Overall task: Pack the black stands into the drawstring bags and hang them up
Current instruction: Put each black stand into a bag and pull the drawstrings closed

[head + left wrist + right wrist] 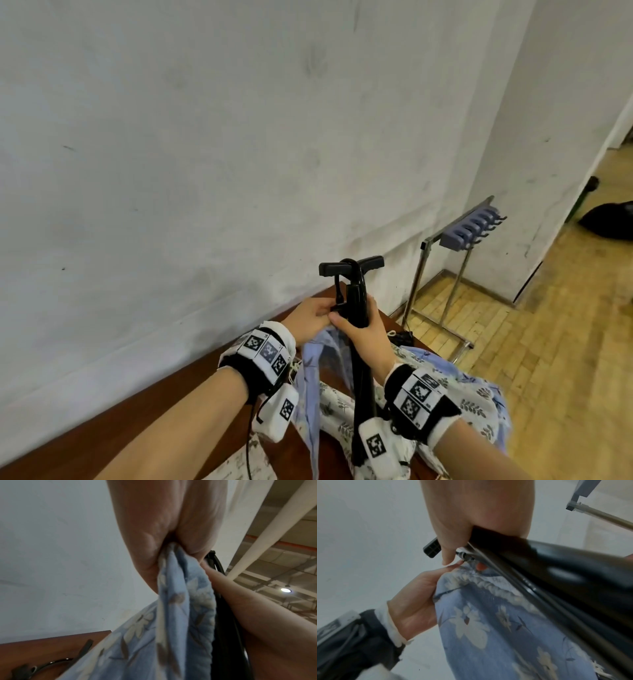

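Note:
A black stand [356, 301] with a T-shaped top stands upright over the table; its lower part sits inside a blue floral drawstring bag [329, 356]. My right hand [363, 329] grips the stand's shaft [556, 563] just below the top. My left hand [315, 315] pinches the gathered rim of the bag [173, 566] beside the shaft and holds it up. In the right wrist view the bag [488, 622] hangs below my left hand [419, 595]. The stand's foot is hidden by the cloth.
The brown table [164, 407] runs along a white wall [239, 137]. More floral cloth [476, 401] lies on the table at the right. A metal rack with a row of hooks [469, 229] stands on the wooden floor [548, 325] at the right. Black items [51, 661] lie on the table.

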A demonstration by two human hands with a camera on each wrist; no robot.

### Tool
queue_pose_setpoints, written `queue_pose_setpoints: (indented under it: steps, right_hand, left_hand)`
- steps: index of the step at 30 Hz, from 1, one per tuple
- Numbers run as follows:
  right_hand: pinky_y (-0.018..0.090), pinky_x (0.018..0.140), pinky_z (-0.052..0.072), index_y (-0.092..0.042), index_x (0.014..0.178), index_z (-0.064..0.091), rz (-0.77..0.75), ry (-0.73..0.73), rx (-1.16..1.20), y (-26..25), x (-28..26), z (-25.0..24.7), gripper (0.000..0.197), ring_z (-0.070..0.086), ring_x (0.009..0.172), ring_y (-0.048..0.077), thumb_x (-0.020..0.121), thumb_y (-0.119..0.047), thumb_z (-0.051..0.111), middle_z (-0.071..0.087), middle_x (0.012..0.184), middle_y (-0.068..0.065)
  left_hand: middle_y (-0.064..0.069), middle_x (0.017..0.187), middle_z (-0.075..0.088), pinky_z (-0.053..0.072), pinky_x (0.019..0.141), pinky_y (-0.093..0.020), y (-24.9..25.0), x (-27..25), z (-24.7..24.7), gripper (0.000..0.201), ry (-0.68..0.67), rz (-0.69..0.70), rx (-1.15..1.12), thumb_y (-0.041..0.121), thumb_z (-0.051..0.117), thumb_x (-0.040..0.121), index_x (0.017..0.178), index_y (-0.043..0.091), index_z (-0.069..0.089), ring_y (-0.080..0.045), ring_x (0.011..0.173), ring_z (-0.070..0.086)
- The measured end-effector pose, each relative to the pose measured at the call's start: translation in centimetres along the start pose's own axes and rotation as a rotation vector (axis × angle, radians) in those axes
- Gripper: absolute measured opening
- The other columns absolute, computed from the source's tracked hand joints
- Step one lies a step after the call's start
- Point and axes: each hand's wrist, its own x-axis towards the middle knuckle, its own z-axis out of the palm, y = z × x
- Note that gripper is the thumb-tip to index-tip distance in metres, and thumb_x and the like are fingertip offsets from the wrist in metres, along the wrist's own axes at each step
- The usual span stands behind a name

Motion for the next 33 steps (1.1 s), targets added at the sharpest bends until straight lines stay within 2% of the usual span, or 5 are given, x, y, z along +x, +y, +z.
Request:
queue_pose_setpoints:
  steps: [7,13,18,27,33]
  right_hand:
    - [0.024,0.071,0.056,-0.002,0.108,0.064,0.085,-0.074,0.072,-1.0,0.6,-0.3,0.038,0.072,0.087,0.024,0.073,0.000,0.079,0.073,0.095,0.013]
    - [0.008,0.060,0.048,-0.007,0.096,0.067,0.047,-0.193,-0.128,-2.4,0.5,-1.1,0.028,0.069,0.067,-0.001,0.072,0.000,0.080,0.072,0.080,-0.003]
    - [0.019,0.072,0.052,-0.022,0.086,0.067,-0.001,-0.151,-0.255,-2.4,0.6,-1.3,0.030,0.069,0.075,0.006,0.065,-0.014,0.087,0.073,0.082,-0.003]
    - [0.031,0.086,0.054,-0.026,0.101,0.064,-0.083,-0.058,-0.252,-2.0,-0.5,-1.6,0.048,0.069,0.088,0.007,0.059,-0.027,0.088,0.073,0.092,-0.004]
    - [0.043,0.087,0.055,-0.022,0.105,0.062,-0.150,-0.040,-0.275,-2.9,-0.4,-2.4,0.057,0.070,0.088,0.015,0.053,-0.034,0.085,0.073,0.092,0.000]
  left_hand:
    - [-0.011,0.087,0.059,0.044,0.080,-0.027,0.1,-0.8,-1.2,0.048,-0.110,-0.048,0.158,0.031,0.062,0.070,0.108,0.002,0.061,-0.018,0.082,0.054]
    - [-0.011,0.087,0.056,0.042,0.077,-0.033,0.1,-1.4,-1.2,0.046,-0.183,-0.102,0.188,0.022,0.064,0.067,0.100,-0.010,0.057,-0.018,0.081,0.051]
    - [-0.009,0.086,0.055,0.043,0.078,-0.037,0.3,-1.3,-1.1,0.053,-0.181,-0.108,0.251,0.028,0.066,0.062,0.100,-0.008,0.057,-0.018,0.080,0.050]
    - [-0.006,0.098,0.066,0.047,0.097,-0.035,1.2,-1.8,-0.5,0.045,-0.183,-0.109,0.108,-0.002,0.066,0.081,0.124,-0.002,0.054,-0.018,0.096,0.062]
    - [0.001,0.080,0.069,0.051,0.089,-0.033,2.5,-1.8,0.6,0.031,-0.102,-0.055,0.136,0.000,0.071,0.077,0.106,0.006,0.063,-0.012,0.079,0.064]
